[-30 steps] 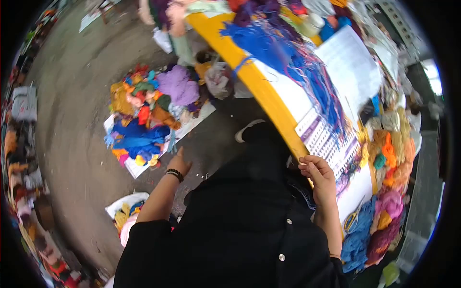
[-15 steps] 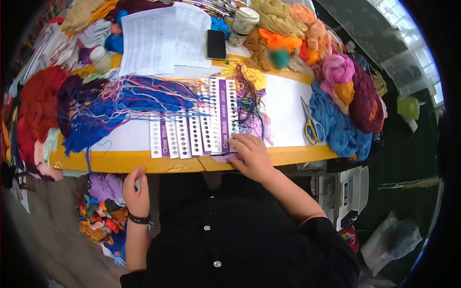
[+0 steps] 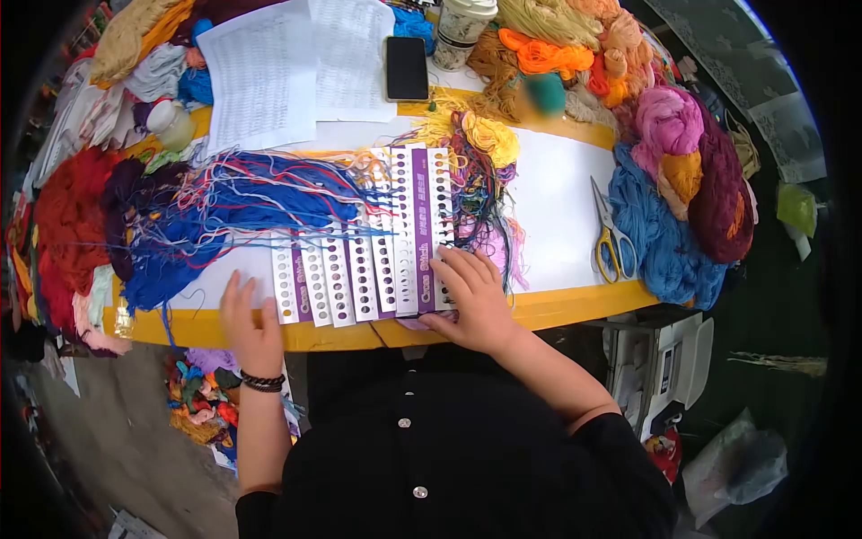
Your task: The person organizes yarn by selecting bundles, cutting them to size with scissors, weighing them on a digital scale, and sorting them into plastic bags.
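Several white-and-purple punched thread cards (image 3: 421,211) lie overlapped at the front of the table. Strands of a blue, red and white thread bundle (image 3: 269,193) run from their holes out to the left. My right hand (image 3: 474,301) rests on the lower right edge of the top card, fingers stretched and thumb apart near its bottom end. Yellow and dark threads (image 3: 480,184) spread out to the right of that card. At the table's front edge, left of the cards, my left hand (image 3: 251,323) is raised with fingers apart and nothing in it.
Scissors with yellow handles (image 3: 614,251) lie at the right beside blue yarn (image 3: 664,260). Printed sheets (image 3: 260,81), a phone (image 3: 407,68) and a paper cup (image 3: 460,36) are at the back. Red yarn (image 3: 72,207) is heaped at the left. More skeins (image 3: 202,404) lie below the table.
My left hand has moved up over the table's front edge, and its fingers have spread. My right hand stays on the cards. The view has shifted slightly.
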The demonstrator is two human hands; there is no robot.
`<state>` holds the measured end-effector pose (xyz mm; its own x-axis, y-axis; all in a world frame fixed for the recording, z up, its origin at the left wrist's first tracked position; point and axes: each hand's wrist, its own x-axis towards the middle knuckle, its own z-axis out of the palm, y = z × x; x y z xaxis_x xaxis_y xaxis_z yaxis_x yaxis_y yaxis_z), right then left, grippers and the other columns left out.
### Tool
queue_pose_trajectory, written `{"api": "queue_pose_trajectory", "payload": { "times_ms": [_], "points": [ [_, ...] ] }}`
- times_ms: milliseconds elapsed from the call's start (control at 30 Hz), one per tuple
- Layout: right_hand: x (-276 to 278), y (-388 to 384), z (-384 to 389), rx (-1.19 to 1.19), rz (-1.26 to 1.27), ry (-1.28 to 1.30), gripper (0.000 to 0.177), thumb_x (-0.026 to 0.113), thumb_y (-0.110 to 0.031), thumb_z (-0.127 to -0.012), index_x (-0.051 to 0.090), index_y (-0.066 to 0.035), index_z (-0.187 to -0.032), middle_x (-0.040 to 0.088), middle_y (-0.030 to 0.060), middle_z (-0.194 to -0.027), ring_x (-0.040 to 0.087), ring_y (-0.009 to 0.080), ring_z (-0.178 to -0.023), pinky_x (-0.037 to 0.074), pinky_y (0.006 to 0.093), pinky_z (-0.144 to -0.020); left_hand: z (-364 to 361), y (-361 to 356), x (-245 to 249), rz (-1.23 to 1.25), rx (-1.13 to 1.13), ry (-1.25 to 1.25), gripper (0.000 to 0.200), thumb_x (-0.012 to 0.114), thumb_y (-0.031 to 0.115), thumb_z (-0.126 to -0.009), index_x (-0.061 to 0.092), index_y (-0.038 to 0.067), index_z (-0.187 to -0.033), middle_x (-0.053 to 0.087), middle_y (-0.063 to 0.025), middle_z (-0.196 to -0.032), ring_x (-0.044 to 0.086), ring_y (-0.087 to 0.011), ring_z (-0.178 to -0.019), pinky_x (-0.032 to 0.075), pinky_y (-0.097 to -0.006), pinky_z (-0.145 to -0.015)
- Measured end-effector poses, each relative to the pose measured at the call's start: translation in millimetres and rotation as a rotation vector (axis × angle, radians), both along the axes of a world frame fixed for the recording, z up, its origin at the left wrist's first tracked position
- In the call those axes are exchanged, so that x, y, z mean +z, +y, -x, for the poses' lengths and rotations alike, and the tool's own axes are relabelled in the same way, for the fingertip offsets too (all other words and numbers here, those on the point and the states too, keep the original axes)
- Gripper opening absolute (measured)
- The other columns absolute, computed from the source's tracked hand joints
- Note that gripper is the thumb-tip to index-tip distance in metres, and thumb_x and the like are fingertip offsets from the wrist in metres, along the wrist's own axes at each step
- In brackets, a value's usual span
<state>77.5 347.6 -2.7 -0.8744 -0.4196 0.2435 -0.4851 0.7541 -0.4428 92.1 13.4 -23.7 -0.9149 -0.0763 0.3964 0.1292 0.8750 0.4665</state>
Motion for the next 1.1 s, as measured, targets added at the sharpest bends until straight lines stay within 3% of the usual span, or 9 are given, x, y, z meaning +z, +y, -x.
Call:
{"api": "queue_pose_trajectory", "payload": {
  "times_ms": [133,200,233,433,800,1000,1100],
  "points": [
    [-8.7,10.0,3.2,-0.031,0.008,-0.003,0.069,0.075,-0.037,-0.071,0.049,-0.008,-0.128,0.045,0.0176,-0.135,0.045,0.0335,-0.122,0.031,0.0472,-0.104,3.9,-8.6,-10.4,-0.225,0.158,-0.082,0.033,0.058,0.014,-0.086,0.056,-0.002,-0.114,0.05,-0.0196,-0.131,0.047,-0.0373,-0.118,0.037,-0.0429,-0.098],
    [-7.0,7.6,3.8,-0.055,0.04,-0.051,0.069,0.075,-0.037,-0.072,0.048,-0.007,-0.128,0.043,0.0195,-0.135,0.044,0.0349,-0.122,0.031,0.0474,-0.103,8.2,-6.1,-6.5,0.055,0.118,-0.084,0.034,0.057,0.017,-0.087,0.057,-0.002,-0.114,0.052,-0.0194,-0.129,0.048,-0.038,-0.116,0.036,-0.0454,-0.099],
    [-5.2,6.9,5.1,-0.045,0.066,-0.069,0.074,0.079,-0.032,-0.068,0.047,-0.004,-0.129,0.043,0.023,-0.135,0.043,0.0402,-0.12,0.034,0.0468,-0.1,9.7,-5.4,-5.2,0.168,0.099,-0.064,0.035,0.054,0.021,-0.089,0.056,0.0,-0.116,0.054,-0.019,-0.127,0.048,-0.0385,-0.116,0.035,-0.0487,-0.099],
    [-9.0,4.2,6.5,-0.071,0.057,-0.044,0.076,0.078,-0.035,-0.069,0.045,0.0,-0.128,0.042,0.0276,-0.134,0.044,0.0425,-0.12,0.035,0.0466,-0.1,7.7,-7.2,-7.6,0.119,0.164,-0.152,0.042,0.051,0.031,-0.089,0.055,0.005,-0.121,0.05,-0.0169,-0.131,0.044,-0.0374,-0.122,0.026,-0.0565,-0.105],
    [-17.4,7.7,7.7,-0.054,0.011,-0.055,0.073,0.069,-0.034,-0.073,0.04,0.004,-0.128,0.04,0.0287,-0.135,0.044,0.0424,-0.118,0.033,0.0484,-0.099,9.9,-6.2,3.9,0.128,0.164,-0.219,0.037,0.055,0.028,-0.085,0.06,0.007,-0.114,0.051,-0.0144,-0.132,0.043,-0.0365,-0.123,0.023,-0.0553,-0.106],
    [-24.2,9.3,8.4,-0.065,0.077,-0.099,0.073,0.068,-0.023,-0.072,0.035,0.004,-0.132,0.04,0.0281,-0.136,0.043,0.0432,-0.121,0.034,0.048,-0.101,10.4,-11.7,4.9,0.113,0.123,-0.267,0.035,0.054,0.022,-0.083,0.061,0.005,-0.113,0.051,-0.0158,-0.131,0.043,-0.0388,-0.123,0.023,-0.0555,-0.106],
    [-28.8,12.2,7.1,-0.055,0.078,-0.094,0.075,0.065,-0.026,-0.077,0.031,0.004,-0.136,0.038,0.0286,-0.138,0.042,0.0431,-0.123,0.033,0.0474,-0.101,10.0,-14.6,4.4,0.116,0.098,-0.288,0.037,0.056,0.023,-0.081,0.061,0.005,-0.113,0.051,-0.0163,-0.131,0.043,-0.0386,-0.124,0.022,-0.0549,-0.106]
  ]
}}
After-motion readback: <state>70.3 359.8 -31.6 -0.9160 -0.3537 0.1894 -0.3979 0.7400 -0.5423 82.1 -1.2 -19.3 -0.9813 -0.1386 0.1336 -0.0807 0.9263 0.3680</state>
